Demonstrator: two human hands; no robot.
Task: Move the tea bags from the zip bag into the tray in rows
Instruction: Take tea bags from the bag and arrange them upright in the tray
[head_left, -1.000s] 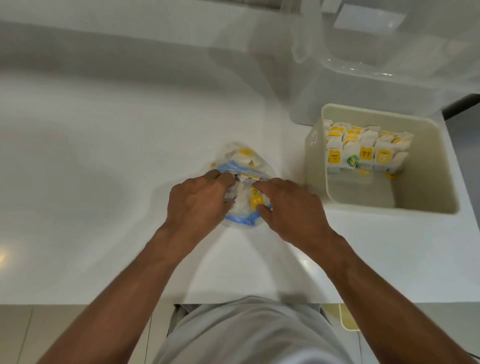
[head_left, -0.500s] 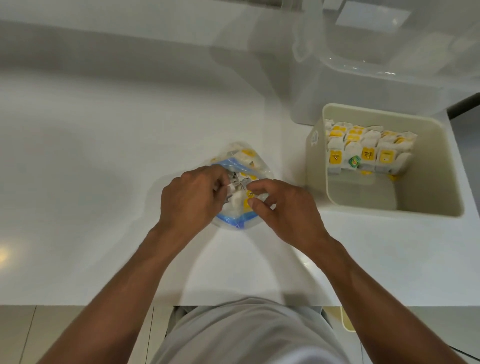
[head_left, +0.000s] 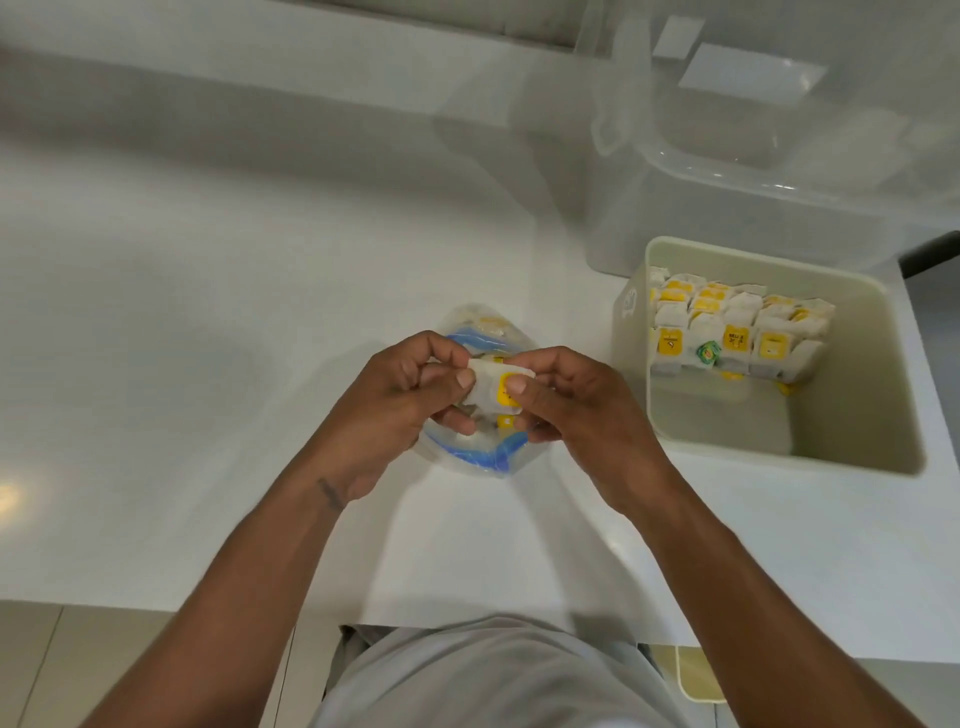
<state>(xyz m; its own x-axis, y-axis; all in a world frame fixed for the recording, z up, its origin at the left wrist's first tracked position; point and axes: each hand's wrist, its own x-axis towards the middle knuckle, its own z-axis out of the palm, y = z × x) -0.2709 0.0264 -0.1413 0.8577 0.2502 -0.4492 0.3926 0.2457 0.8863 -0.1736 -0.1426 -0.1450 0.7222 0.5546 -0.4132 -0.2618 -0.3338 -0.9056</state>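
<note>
Tea bags (head_left: 493, 387), a small white bunch with yellow tags, are pinched between both my hands just above the open mouth of the zip bag (head_left: 483, 460). My left hand (head_left: 400, 410) grips one end with thumb and curled fingers. My right hand (head_left: 576, 410) clamps the other end, thumb pressing on a yellow tag.

By my reckoning the job is well started but short of done. The tray (head_left: 878, 415) to my right holds packed rows (head_left: 727, 332) against its far wall, while the near part of its floor is bare. More bags show through the zip bag's plastic under my hands; how many, I cannot tell.

One bag with a green tag (head_left: 708, 352) sits in the front row. A big clear tub (head_left: 779, 171) stands just behind the tray on the white counter (head_left: 208, 312). Nothing lies between my hands and the tray, so only its tall side wall needs clearing.
</note>
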